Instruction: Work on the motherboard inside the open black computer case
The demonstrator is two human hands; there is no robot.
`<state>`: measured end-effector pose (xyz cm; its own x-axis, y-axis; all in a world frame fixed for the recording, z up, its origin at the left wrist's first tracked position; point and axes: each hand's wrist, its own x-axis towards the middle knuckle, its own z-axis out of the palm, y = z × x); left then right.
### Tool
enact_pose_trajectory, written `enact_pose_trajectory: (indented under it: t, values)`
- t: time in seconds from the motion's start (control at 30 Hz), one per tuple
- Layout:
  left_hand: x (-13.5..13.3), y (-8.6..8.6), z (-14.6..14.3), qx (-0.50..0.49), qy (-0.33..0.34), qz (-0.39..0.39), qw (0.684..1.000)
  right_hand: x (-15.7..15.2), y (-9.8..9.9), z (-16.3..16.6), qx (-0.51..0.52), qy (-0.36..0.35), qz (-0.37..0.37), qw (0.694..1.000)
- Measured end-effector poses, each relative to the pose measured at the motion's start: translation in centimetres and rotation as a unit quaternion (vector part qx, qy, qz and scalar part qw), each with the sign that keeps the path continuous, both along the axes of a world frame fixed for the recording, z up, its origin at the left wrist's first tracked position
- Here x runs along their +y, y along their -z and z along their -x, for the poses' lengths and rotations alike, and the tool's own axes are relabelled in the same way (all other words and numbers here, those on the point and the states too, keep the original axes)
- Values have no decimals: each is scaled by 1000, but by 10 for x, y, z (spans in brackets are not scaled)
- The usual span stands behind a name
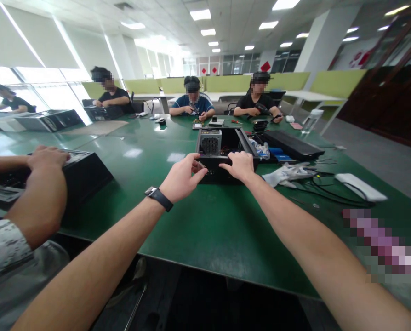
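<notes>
An opened black computer case [222,171] lies on the green table in front of me. Its top side is uncovered, and a grey power supply unit [211,143] shows in the left part. My left hand [184,177], with a dark watch on the wrist, is at the near left corner of the case. Its thumb and fingers are curled around something small that I cannot make out. My right hand [242,165] grips the near edge of the case, thumb on the front face and fingers over the rim. The case's inside is dark and partly hidden.
White work gloves [284,174], black cables [343,195] and a white box-like object [360,187] lie to the right. A flat black panel [291,146] and a clear bottle [312,121] are behind them. At left, a co-worker's arm [45,184] reaches over another case [84,177]. Several people sit opposite.
</notes>
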<state>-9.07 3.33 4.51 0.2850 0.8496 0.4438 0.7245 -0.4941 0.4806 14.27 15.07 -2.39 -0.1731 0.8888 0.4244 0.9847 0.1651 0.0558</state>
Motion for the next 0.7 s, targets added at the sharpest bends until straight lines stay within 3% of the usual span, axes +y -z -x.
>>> enact_pose_trajectory:
  t: [0.17, 0.37, 0.53, 0.7]
  values:
    - [2, -16, -12, 2, -18, -26, 999, -68, 4, 2, 14, -19, -23, 999]
    - [-4, -29, -37, 104, 4, -37, 994, -179, 4, 1, 22, -51, -42, 998]
    - [-3, -12, -56, 235, 42, 1, 971, -262, 4, 0, 43, -68, -41, 996]
    - [-5, 13, -74, 382, 92, 79, 916, -311, 6, 3, 82, -84, -38, 992]
